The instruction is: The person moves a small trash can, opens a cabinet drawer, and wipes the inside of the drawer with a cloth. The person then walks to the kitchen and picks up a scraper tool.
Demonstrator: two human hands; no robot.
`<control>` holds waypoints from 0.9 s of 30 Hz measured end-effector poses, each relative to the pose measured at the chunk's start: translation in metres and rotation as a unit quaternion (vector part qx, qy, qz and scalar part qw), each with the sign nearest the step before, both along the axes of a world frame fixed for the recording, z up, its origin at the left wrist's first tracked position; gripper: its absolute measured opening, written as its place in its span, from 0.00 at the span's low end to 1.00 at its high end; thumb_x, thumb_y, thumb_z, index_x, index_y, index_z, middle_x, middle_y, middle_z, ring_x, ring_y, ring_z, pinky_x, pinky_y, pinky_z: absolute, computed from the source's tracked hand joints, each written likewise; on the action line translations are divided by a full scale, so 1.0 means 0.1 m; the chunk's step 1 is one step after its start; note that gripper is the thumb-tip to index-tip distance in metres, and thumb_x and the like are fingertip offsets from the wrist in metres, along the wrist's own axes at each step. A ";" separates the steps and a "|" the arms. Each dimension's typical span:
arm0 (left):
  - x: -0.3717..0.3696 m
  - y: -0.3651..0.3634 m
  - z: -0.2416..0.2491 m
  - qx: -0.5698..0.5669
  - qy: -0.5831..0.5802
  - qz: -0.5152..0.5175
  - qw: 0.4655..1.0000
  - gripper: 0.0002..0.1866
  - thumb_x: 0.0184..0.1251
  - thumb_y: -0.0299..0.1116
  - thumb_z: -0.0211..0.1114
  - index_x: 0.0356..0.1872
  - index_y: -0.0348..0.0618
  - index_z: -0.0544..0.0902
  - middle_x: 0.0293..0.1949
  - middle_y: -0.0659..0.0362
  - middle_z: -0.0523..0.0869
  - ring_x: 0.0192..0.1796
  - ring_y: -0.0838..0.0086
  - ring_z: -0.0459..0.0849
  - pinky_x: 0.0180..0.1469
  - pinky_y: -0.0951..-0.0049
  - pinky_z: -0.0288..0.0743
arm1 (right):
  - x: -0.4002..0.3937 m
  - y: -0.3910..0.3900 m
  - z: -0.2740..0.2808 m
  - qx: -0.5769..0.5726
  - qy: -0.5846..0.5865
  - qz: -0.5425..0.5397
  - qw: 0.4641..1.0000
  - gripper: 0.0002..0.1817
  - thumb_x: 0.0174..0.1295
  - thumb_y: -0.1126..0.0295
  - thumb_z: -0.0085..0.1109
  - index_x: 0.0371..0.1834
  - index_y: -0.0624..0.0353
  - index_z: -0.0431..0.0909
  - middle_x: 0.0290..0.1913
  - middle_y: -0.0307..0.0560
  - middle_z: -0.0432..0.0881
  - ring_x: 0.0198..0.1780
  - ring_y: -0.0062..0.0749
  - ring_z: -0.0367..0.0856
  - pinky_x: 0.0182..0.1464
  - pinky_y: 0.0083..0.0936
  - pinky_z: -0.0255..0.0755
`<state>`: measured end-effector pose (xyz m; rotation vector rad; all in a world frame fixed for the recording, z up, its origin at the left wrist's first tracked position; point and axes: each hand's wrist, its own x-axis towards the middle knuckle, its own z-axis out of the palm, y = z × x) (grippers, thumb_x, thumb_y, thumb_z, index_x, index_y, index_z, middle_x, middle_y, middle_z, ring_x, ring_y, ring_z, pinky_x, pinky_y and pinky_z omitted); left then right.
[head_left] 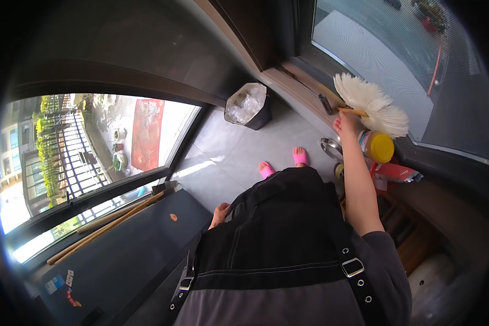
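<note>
My right hand (344, 123) is closed near the window ledge, gripping the wooden handle (353, 112) of a white feather duster (370, 103). The duster's feathers spread out to the right, against the window. Just below them stands a jar with a yellow lid (382, 148), close to my right forearm. Low at my left side, my left hand (219, 214) hangs beside the black apron (277, 223), its fingers curled; whether anything is in them is hidden.
A bin with a clear liner (246, 106) stands on the grey tiled floor (223, 142). Beside the jar lies a red packet (399, 173). Wooden sticks (108, 225) rest along a dark cabinet (146, 244) at the left, under a window. A wooden rack is at the lower right.
</note>
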<state>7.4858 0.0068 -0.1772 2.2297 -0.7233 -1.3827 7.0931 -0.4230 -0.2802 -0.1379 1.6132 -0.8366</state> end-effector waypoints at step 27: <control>-1.10 0.74 -0.24 0.044 0.045 0.254 0.965 0.11 0.53 0.36 0.58 0.28 0.36 0.79 0.24 0.56 0.82 0.24 0.72 0.81 0.28 0.72 0.75 | 0.86 -0.20 0.41 -0.379 0.232 0.498 0.745 0.20 0.49 0.71 0.53 0.49 0.60 0.70 0.46 0.52 0.76 0.49 0.41 0.74 0.52 0.29 0.65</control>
